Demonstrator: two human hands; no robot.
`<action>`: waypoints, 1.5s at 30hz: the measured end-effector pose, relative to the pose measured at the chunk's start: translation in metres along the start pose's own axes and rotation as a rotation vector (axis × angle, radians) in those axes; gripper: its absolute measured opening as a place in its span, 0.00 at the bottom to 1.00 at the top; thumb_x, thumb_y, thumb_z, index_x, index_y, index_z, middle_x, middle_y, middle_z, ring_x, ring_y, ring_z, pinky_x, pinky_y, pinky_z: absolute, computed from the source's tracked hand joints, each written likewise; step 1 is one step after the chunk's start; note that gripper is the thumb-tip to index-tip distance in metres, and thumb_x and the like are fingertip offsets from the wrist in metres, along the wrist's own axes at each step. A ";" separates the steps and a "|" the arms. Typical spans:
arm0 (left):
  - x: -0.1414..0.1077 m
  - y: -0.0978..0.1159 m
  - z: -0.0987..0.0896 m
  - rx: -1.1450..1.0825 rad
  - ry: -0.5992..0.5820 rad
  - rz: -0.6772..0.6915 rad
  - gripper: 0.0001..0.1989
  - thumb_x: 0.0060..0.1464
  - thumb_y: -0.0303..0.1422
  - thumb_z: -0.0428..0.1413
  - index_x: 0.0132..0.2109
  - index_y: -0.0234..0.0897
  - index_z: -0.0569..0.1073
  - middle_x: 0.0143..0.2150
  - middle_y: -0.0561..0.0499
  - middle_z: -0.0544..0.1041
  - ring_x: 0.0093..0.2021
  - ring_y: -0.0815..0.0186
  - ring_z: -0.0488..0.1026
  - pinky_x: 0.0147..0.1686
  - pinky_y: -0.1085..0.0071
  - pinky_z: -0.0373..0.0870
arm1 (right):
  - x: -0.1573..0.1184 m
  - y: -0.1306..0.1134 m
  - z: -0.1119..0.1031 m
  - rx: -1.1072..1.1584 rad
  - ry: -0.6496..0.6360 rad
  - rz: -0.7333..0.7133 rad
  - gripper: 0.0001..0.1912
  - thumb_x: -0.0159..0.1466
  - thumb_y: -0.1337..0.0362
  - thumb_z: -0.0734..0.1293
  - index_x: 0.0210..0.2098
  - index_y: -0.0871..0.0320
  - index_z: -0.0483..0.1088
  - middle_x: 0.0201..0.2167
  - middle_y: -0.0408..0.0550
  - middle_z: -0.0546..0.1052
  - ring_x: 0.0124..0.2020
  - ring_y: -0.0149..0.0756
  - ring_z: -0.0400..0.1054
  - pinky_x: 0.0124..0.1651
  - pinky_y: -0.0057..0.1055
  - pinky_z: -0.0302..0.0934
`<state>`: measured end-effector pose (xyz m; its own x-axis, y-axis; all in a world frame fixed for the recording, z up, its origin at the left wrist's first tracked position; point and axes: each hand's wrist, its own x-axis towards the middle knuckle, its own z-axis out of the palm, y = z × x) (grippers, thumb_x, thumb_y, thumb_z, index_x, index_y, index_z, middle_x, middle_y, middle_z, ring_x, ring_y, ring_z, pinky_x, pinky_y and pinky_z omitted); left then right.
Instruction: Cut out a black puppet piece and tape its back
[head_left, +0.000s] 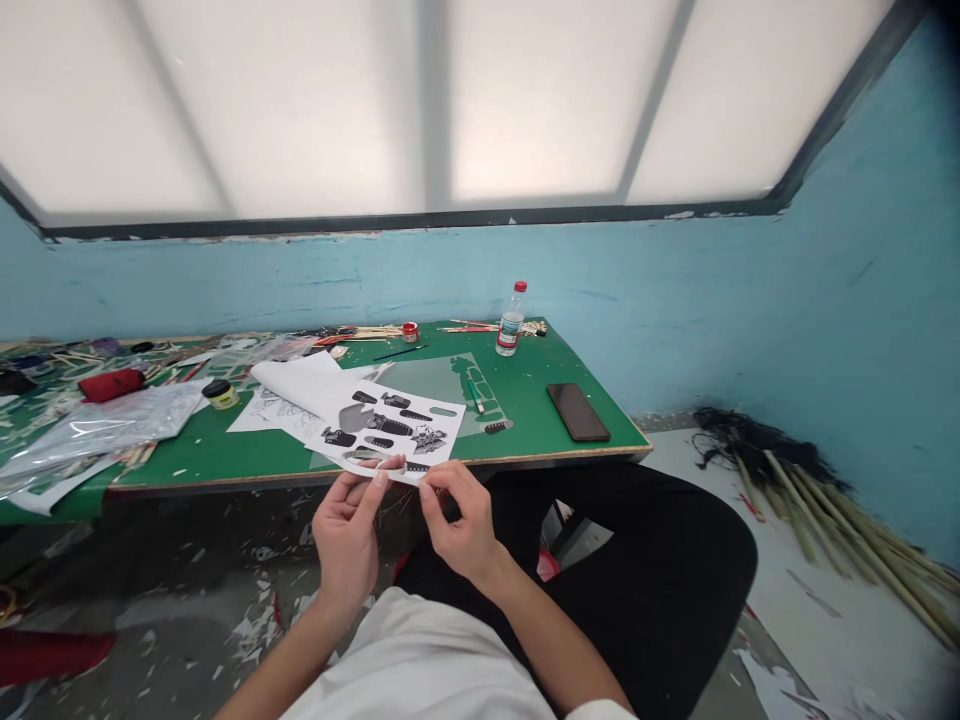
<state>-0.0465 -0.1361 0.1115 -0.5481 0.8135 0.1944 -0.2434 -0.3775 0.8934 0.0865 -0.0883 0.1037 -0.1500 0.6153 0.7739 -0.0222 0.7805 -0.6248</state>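
A white sheet printed with black and grey shapes (405,411) extends over the front edge of the green table. My left hand (347,540) pinches its near edge between thumb and fingers. Close beside it, my right hand (463,520) has thumb and forefinger pressed together on the same edge, near the right corner. An oblong hole shows near the sheet's upper right. Behind and left of it lie a curled white paper (304,385) and a sheet with line drawings. A translucent sheet (442,372) with cut openings lies flat beyond, a slim green tool (476,396) on it.
A phone (577,412) lies at the right and a water bottle (510,322) stands at the back. Left are a yellow jar with black lid (220,394), a red pouch (112,385) and plastic bags (97,430). Bamboo sticks (832,510) and paper scraps lie on the floor.
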 end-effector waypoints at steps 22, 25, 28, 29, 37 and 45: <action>-0.010 -0.003 -0.002 0.318 -0.064 0.181 0.13 0.60 0.37 0.68 0.47 0.34 0.79 0.48 0.48 0.83 0.49 0.61 0.81 0.55 0.55 0.79 | 0.004 0.002 -0.003 -0.038 0.013 -0.069 0.05 0.70 0.69 0.70 0.45 0.54 0.77 0.39 0.50 0.81 0.43 0.41 0.74 0.47 0.41 0.72; -0.010 -0.007 -0.002 0.322 -0.064 0.183 0.13 0.59 0.37 0.68 0.46 0.35 0.79 0.48 0.48 0.83 0.49 0.60 0.81 0.55 0.55 0.79 | 0.004 0.004 -0.003 -0.051 0.017 -0.071 0.04 0.70 0.69 0.71 0.43 0.54 0.77 0.37 0.48 0.81 0.41 0.40 0.74 0.45 0.40 0.71; -0.010 -0.010 -0.002 0.326 -0.058 0.189 0.13 0.60 0.37 0.68 0.47 0.35 0.79 0.49 0.48 0.83 0.49 0.60 0.81 0.55 0.54 0.79 | 0.003 0.004 -0.002 -0.069 0.034 -0.084 0.04 0.71 0.69 0.70 0.42 0.54 0.76 0.37 0.48 0.81 0.40 0.40 0.73 0.44 0.40 0.71; -0.010 -0.011 -0.001 0.327 -0.057 0.192 0.13 0.60 0.37 0.68 0.47 0.35 0.79 0.49 0.48 0.83 0.49 0.60 0.81 0.55 0.55 0.79 | 0.003 0.004 -0.002 -0.074 0.040 -0.088 0.04 0.71 0.69 0.70 0.42 0.54 0.76 0.37 0.48 0.81 0.40 0.40 0.74 0.44 0.40 0.71; -0.003 -0.018 0.005 0.328 -0.102 0.208 0.11 0.62 0.37 0.66 0.47 0.35 0.78 0.46 0.49 0.82 0.46 0.62 0.81 0.50 0.58 0.80 | 0.003 0.006 -0.006 -0.088 0.047 -0.124 0.07 0.71 0.72 0.68 0.43 0.54 0.74 0.38 0.49 0.79 0.41 0.41 0.72 0.44 0.39 0.70; -0.002 -0.022 0.004 0.336 -0.108 0.251 0.12 0.64 0.38 0.65 0.49 0.35 0.77 0.48 0.48 0.81 0.47 0.62 0.80 0.52 0.57 0.80 | 0.001 0.007 -0.003 -0.085 0.053 -0.058 0.05 0.72 0.72 0.66 0.42 0.55 0.71 0.38 0.48 0.77 0.42 0.40 0.70 0.46 0.37 0.67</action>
<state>-0.0368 -0.1276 0.0930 -0.4655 0.7632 0.4481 0.1711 -0.4192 0.8916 0.0891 -0.0816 0.1008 -0.0985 0.5720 0.8143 0.0553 0.8202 -0.5694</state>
